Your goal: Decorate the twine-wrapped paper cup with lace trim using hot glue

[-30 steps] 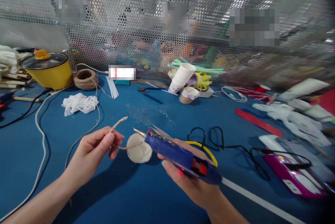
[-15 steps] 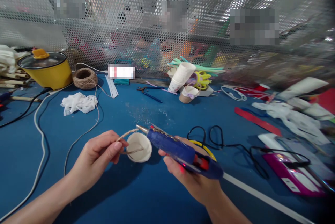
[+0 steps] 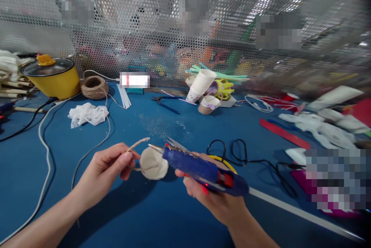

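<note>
My left hand [image 3: 111,165] pinches a piece of jute twine [image 3: 139,143] between thumb and fingers, one end pointing up and forward. Another stretch of this twine reaches from the fingers into a small white paper cup [image 3: 162,171], which stands with its mouth facing me. In my right hand [image 3: 210,199] is a blue glue gun [image 3: 191,163], its metal nozzle above the cup's rim and just below the twine's tip. A long white glue stick [image 3: 301,215] sticks out of its back. Scissor blades [image 3: 177,144] and a yellow loop [image 3: 224,161] show behind the gun, partly hidden.
A ball of twine [image 3: 94,87] lies at the back left, beside a yellow pot [image 3: 52,79]. Pliers [image 3: 166,103], stacked paper cups [image 3: 202,84] and a twine-wrapped cup [image 3: 206,108] are farther back. Black cable [image 3: 261,161] loops at right; a white cord [image 3: 48,155] runs along the left.
The twine's end has lifted off the glue gun's nozzle, and my left hand has shifted slightly left. The nozzle has moved slightly down and left.
</note>
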Demonstrator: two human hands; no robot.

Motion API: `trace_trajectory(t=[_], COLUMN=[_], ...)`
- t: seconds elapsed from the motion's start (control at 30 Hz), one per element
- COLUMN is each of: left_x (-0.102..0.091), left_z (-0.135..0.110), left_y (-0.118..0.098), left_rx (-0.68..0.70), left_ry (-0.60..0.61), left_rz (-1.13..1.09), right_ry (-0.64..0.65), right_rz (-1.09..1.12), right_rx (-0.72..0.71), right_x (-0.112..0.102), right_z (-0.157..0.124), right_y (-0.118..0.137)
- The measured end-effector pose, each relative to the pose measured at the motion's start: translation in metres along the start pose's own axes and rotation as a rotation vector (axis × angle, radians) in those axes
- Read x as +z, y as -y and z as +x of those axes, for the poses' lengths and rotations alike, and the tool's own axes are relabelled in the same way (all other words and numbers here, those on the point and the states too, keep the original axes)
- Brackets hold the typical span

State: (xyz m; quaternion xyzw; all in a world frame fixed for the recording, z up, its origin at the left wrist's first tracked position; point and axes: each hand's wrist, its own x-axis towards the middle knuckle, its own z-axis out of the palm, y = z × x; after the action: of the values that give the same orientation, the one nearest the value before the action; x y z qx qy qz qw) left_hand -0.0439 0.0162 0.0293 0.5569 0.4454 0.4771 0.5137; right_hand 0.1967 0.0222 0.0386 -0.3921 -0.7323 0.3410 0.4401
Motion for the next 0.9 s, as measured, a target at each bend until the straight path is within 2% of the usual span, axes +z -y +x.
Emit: trace_trajectory(t=[0.13, 0.2, 0.27, 0.33, 0.4, 0.43, 0.5, 0.57, 0.63, 0.7, 0.9], left_x=[0.001, 0.0, -0.002, -0.004, -0.004, -0.004, -0.003, -0.001, 0.001, 0.001, 0.002], left_z=[0.0, 0.001, 0.004, 0.007, 0.011, 0.012, 0.015, 0.016, 0.016, 0.016, 0.015], left_y=[-0.003, -0.003, -0.003, -0.005, -0.006, -0.007, -0.008, -0.009, -0.008, -0.007, -0.007], left_rx=[-0.051, -0.102, -0.181, -0.266, -0.357, -0.405, -0.505, -0.587, -0.63, -0.645, -0.62], left_ry=[0.092, 0.093, 0.031, -0.048, -0.1, -0.126, -0.174, -0.202, -0.199, -0.185, -0.162], left_rz=[-0.077, -0.251, -0.467, -0.657, -0.793, -0.848, -0.933, -0.983, -1.009, -1.026, -1.025], right_ry=[-0.026, -0.092, -0.165, -0.18, -0.116, -0.095, -0.139, -0.193, -0.156, -0.114, -0.101], right_rz=[0.079, 0.085, 0.076, 0.047, -0.02, -0.058, -0.114, -0.147, -0.206, -0.263, -0.303], right_rx=[0.085, 0.134, 0.146, 0.112, 0.042, -0.013, -0.16, -0.259, -0.252, -0.226, -0.25], right_x=[0.003, 0.005, 0.007, 0.007, 0.006, 0.006, 0.006, 0.007, 0.008, 0.008, 0.006], right_z=[0.001, 0.001, 0.0, -0.001, -0.002, -0.002, -0.002, -0.001, 0.001, 0.004, 0.006], right_y=[-0.002, -0.004, -0.005, -0.005, -0.004, -0.004, -0.003, 0.0, 0.003, 0.007, 0.01])
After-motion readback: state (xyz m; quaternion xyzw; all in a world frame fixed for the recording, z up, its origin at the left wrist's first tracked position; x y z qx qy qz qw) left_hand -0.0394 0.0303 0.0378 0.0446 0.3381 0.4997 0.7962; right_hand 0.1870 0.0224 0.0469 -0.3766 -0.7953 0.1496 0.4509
